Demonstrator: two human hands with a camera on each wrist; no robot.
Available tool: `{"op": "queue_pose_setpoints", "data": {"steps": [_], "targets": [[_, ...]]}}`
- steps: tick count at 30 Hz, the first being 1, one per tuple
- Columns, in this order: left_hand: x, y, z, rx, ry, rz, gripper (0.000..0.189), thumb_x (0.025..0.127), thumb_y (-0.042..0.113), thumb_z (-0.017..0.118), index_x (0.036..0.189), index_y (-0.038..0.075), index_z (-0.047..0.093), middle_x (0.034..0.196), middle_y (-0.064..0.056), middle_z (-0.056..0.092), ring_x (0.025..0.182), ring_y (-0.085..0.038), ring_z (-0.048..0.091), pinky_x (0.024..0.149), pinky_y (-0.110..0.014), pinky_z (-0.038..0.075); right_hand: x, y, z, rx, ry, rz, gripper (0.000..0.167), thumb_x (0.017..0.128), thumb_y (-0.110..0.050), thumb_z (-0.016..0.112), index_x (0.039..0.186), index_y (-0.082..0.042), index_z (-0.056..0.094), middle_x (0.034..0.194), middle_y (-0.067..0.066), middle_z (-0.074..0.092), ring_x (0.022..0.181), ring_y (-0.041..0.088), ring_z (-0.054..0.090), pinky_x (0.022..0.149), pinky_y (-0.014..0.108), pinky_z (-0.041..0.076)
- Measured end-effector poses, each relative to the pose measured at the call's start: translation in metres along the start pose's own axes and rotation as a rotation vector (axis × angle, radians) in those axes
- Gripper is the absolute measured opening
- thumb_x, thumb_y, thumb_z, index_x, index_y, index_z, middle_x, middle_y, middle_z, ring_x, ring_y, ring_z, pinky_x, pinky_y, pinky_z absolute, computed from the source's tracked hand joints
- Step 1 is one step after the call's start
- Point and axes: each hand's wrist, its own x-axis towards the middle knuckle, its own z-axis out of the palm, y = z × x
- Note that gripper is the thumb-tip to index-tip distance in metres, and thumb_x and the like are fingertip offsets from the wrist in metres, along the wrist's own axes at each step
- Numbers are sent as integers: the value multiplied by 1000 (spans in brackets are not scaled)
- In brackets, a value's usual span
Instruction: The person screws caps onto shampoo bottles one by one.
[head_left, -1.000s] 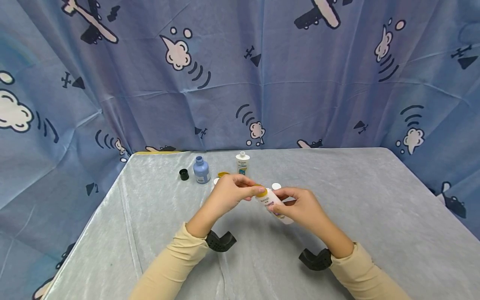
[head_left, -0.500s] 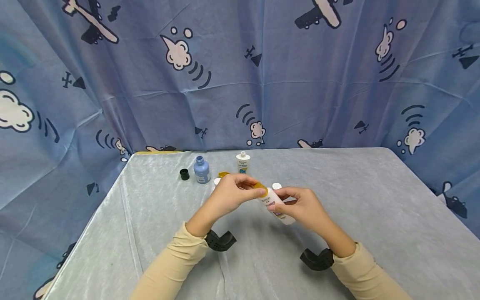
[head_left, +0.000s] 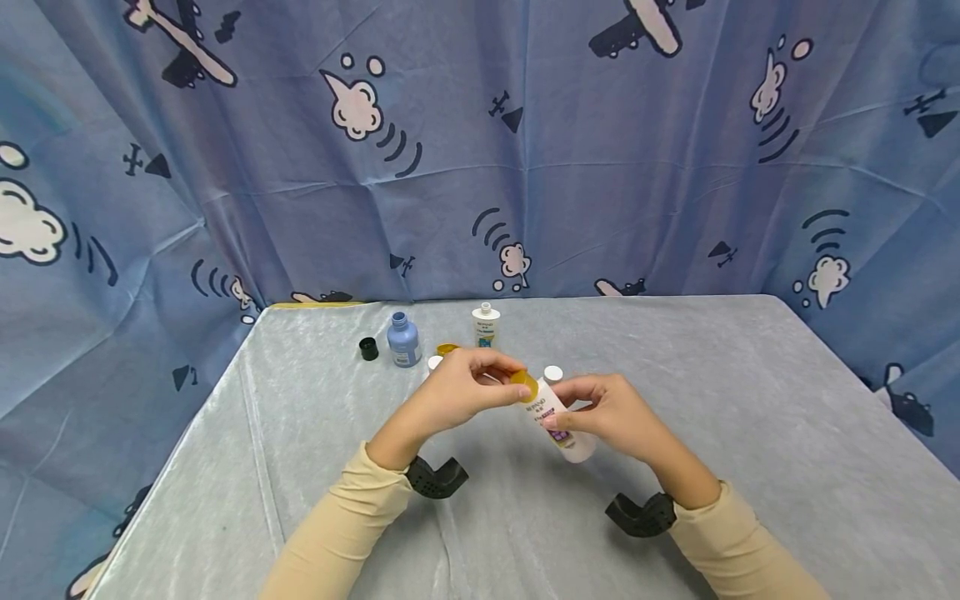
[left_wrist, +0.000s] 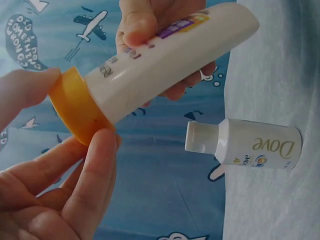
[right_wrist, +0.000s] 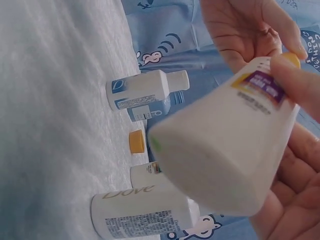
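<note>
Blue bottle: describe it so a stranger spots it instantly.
In the head view, find the grey-covered table and look near its far edge, beyond the left hand. The blue bottle stands upright there, uncapped, just right of a black cap. Its colour sets it apart from the white bottles nearby.

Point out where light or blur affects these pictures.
Head view: fairly even light, soft shadows on the grey tablecloth; left wrist view: slight sheen on the held bottle, its small lettering smeared, though the Dove bottle reads clearly; right wrist view: the held bottle's fine print too soft to read.
</note>
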Motion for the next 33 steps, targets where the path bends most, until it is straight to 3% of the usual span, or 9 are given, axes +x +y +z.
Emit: {"op": "queue_pose_setpoints", "data": {"steps": [11,15,22,26,33], "targets": [[-1,2,-3,-59,-80,54,36,85,12,78,119,0,70,107,-15,72,80,-7,68,75,-23,58,-2,1,-5,46,-53,-43,31,82,-9,79,108,8,72,90,-2,75,82,8,68,71,29,57],[-1,2,-2,-82,-83,69,37,86,11,77,120,0,69,110,-16,71,82,-10,69,77,-26,59,-2,1,-5,69,-53,-36,32,82,-8,78,108,10,71,90,-2,75,83,7,67,70,29,57],[3,0,3,-171,21,33,42,89,11,73,129,3,64,126,-15,67,104,-19,69,89,-30,58,-2,-5,-2,14,119,73,37,82,-20,82,110,0,73,100,13,74,75,14,73,65,34,60],[4,-1,8,-175,104,-1,35,88,14,76,120,5,68,116,-13,71,98,-16,69,87,-29,58,-2,-6,1,4,171,82,36,81,-22,83,110,-2,74,107,18,74,77,16,75,65,35,60],[5,-2,15,-117,216,-38,29,84,24,81,109,11,73,101,-6,73,89,-10,66,79,-25,56,-1,-4,6,19,174,41,33,81,-18,83,106,1,73,102,20,74,75,15,75,63,32,60]]}}
